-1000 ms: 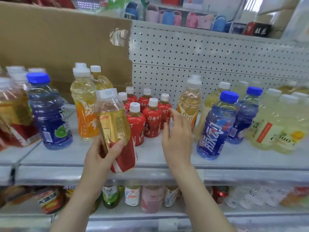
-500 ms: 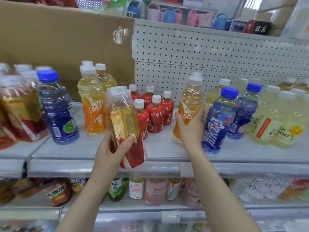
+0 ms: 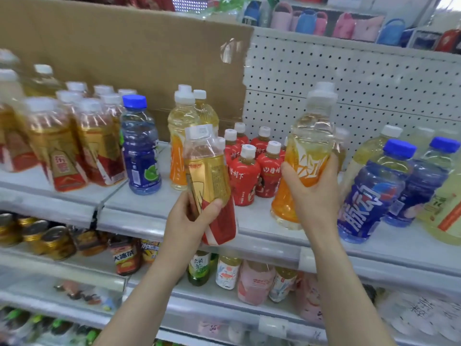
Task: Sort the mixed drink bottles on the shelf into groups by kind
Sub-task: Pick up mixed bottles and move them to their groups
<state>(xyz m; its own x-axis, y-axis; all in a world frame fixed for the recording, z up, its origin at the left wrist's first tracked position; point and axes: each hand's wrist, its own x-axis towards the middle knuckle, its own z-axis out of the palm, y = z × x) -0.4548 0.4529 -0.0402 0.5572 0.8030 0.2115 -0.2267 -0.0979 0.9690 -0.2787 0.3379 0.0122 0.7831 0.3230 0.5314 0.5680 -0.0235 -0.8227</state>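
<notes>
A tea bottle [image 3: 209,181] with a gold and red label and a white cap is held by the left hand [image 3: 192,221] just in front of the shelf [image 3: 262,236] edge, with its top tilted to the left. The fingers [image 3: 212,209] are curled round its lower half. An orange-labelled bottle [image 3: 306,156] of pale liquid is gripped by the right hand [image 3: 314,193], whose fingers [image 3: 329,171] are wrapped round its middle. It is tilted, with its base low at the shelf front; whether the base touches the shelf cannot be told.

Between the two held bottles a cluster of small red bottles [image 3: 245,176] is seen standing on the shelf. Two more orange bottles [image 3: 179,126] are stood just behind the tea bottle, and a blue-capped bottle [image 3: 141,151] is placed to their left. Further left a blurred group of gold-and-red bottles [image 3: 97,146] is gathered. To the right of the right hand two blue bottles [image 3: 371,196] are stood, with pale yellow bottles [image 3: 444,203] beside and behind them. The shelf is backed by a cardboard sheet [image 3: 124,58] and white pegboard [image 3: 349,83].
</notes>
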